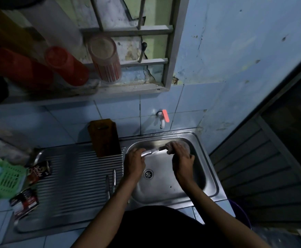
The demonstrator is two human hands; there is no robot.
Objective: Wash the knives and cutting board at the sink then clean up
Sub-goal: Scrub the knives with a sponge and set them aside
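Over the steel sink basin (164, 187), my left hand (134, 162) grips the handle of a knife (152, 151) whose blade points right. My right hand (182, 158) holds a grey scrubbing cloth (173, 145) pressed round the blade's tip end. Two more knives (111, 181) lie side by side on the ribbed drainboard (74, 185), just left of my left forearm. A brown wooden cutting board (104, 137) stands upright against the tiled wall at the back of the drainboard.
A white tap with a red lever (163, 118) juts from the wall above the basin; no water stream shows. Two dark sachets (38, 172) and a green plastic basket (6, 178) sit at the drainboard's left. Red and clear cups (104, 59) rest on the window ledge.
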